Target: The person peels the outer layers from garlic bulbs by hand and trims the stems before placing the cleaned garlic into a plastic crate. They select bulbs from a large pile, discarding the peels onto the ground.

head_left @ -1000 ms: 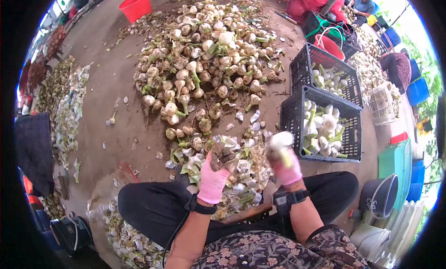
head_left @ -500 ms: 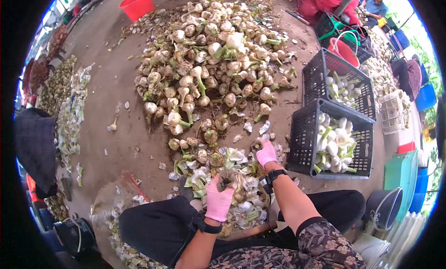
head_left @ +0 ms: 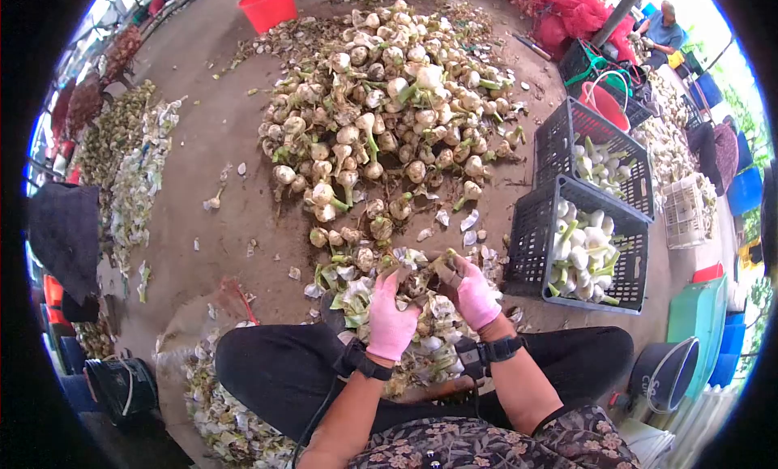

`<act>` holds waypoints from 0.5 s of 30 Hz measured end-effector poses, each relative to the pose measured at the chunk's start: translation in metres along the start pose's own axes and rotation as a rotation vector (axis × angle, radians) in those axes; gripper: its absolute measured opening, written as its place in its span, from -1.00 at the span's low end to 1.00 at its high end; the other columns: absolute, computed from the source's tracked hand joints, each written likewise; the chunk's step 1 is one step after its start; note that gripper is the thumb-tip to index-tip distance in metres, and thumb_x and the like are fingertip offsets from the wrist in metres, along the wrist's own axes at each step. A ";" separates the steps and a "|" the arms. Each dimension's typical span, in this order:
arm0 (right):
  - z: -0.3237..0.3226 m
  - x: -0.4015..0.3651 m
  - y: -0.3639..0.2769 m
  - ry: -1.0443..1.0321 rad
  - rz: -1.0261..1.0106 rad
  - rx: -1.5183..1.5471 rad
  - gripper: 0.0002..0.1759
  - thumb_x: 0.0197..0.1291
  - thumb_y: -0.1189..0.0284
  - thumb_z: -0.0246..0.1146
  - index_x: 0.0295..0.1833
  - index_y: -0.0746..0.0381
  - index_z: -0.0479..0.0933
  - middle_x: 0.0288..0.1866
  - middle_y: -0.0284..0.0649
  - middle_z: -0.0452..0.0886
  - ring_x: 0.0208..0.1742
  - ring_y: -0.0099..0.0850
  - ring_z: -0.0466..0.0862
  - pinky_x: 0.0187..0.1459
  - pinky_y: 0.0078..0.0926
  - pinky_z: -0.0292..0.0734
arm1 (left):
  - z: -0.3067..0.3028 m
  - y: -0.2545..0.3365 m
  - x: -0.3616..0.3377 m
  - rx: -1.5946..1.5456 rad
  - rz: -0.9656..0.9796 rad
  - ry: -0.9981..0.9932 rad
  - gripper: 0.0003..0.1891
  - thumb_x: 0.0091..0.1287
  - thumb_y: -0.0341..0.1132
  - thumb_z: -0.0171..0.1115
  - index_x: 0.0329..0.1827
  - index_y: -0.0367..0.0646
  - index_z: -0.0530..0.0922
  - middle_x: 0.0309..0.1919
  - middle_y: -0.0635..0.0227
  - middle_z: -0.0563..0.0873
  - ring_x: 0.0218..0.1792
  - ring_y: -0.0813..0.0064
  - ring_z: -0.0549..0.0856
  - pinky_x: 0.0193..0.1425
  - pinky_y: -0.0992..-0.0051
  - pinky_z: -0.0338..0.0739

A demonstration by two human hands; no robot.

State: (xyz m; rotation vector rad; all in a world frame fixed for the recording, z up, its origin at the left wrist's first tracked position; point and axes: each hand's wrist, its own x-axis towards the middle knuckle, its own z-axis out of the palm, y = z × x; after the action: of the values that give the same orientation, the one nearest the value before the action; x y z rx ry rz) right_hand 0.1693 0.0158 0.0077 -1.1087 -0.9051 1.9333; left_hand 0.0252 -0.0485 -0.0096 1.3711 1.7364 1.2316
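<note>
My left hand, in a pink glove with soiled fingertips, is over the heap of peelings in front of my lap. Its thumb and fingers are curved and apart, and I see nothing held between them. Just to its right, my right hand, gloved the same way, is closed on a dirty garlic bulb, largely hidden by the fingers. Loose garlic skins and cut leaves lie beneath both hands. Beyond them rises a large pile of untrimmed garlic, with several soiled bulbs at its near edge.
Two black crates stand at the right; the near crate and the far crate hold cleaned white garlic. A red bucket is behind the pile. Another person sits at the far right. A dark bucket stands beside my right knee.
My right hand has come back toward my left hand with the garlic bulb. My left hand has moved slightly forward. The view has shifted a little, so the pile appears farther right.
</note>
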 end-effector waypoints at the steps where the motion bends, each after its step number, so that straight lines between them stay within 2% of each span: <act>1: 0.011 -0.005 -0.003 0.066 -0.079 0.030 -0.68 0.25 0.46 0.25 0.08 0.35 0.51 -0.12 -0.29 0.63 -0.12 -0.56 0.60 -0.03 -0.56 0.53 | -0.002 0.005 -0.002 -0.005 0.006 0.006 -0.40 -0.15 -0.57 0.28 0.10 -0.26 0.49 0.03 0.13 0.55 0.10 0.18 0.55 0.23 0.37 0.41; 3: 0.025 -0.010 -0.002 0.086 -0.110 -0.063 -0.70 0.23 0.48 0.27 0.05 0.36 0.52 -0.14 -0.28 0.64 -0.11 -0.54 0.60 -0.04 -0.55 0.53 | -0.010 0.021 -0.005 0.060 0.066 0.031 -0.41 -0.17 -0.57 0.29 0.07 -0.27 0.50 0.04 0.10 0.54 0.08 0.12 0.55 0.19 0.35 0.44; 5: 0.037 -0.012 0.005 0.227 -0.196 -0.181 -0.73 0.20 0.52 0.29 0.00 0.36 0.53 -0.15 -0.27 0.65 -0.12 -0.54 0.60 -0.07 -0.56 0.53 | -0.013 0.025 -0.010 0.090 0.131 0.074 -0.42 -0.19 -0.57 0.30 0.05 -0.28 0.50 0.01 0.08 0.55 0.05 0.07 0.56 0.16 0.32 0.46; 7: 0.041 -0.015 0.007 0.215 -0.252 -0.203 -0.78 0.19 0.56 0.29 -0.04 0.35 0.54 -0.14 -0.26 0.66 -0.12 -0.54 0.61 -0.07 -0.56 0.53 | -0.021 0.031 -0.010 0.041 0.106 0.084 -0.46 -0.16 -0.52 0.27 0.03 -0.27 0.52 -0.03 0.06 0.56 0.04 0.04 0.54 0.17 0.28 0.44; 10: 0.044 -0.022 0.001 0.198 -0.273 -0.232 -0.79 0.20 0.51 0.30 -0.09 0.36 0.54 -0.19 -0.26 0.66 -0.19 -0.53 0.60 -0.15 -0.54 0.52 | -0.026 0.031 -0.011 0.048 0.097 0.088 -0.47 -0.16 -0.51 0.26 0.02 -0.29 0.52 -0.05 0.06 0.58 0.02 0.02 0.55 0.16 0.28 0.44; 12: 0.036 -0.027 -0.007 0.177 -0.166 -0.584 -0.76 0.17 0.48 0.33 -0.12 0.41 0.54 -0.21 -0.21 0.65 -0.24 -0.49 0.57 -0.22 -0.50 0.48 | -0.028 0.031 -0.011 0.050 0.093 0.081 -0.47 -0.16 -0.51 0.26 0.02 -0.30 0.52 -0.07 0.06 0.59 0.00 0.01 0.55 0.15 0.28 0.45; 15: 0.029 -0.032 -0.012 0.181 -0.221 -0.730 -0.77 0.13 0.58 0.28 -0.08 0.39 0.54 -0.24 -0.18 0.65 -0.24 -0.45 0.59 -0.21 -0.49 0.48 | -0.031 0.032 -0.008 -0.027 0.077 0.050 -0.50 -0.10 -0.49 0.30 0.02 -0.31 0.52 -0.08 0.11 0.61 -0.05 0.10 0.62 0.09 0.33 0.49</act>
State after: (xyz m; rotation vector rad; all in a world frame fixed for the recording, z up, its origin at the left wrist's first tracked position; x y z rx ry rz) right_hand 0.1585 -0.0116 0.0413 -1.4764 -1.6153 1.3102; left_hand 0.0134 -0.0640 0.0313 1.4150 1.7081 1.3366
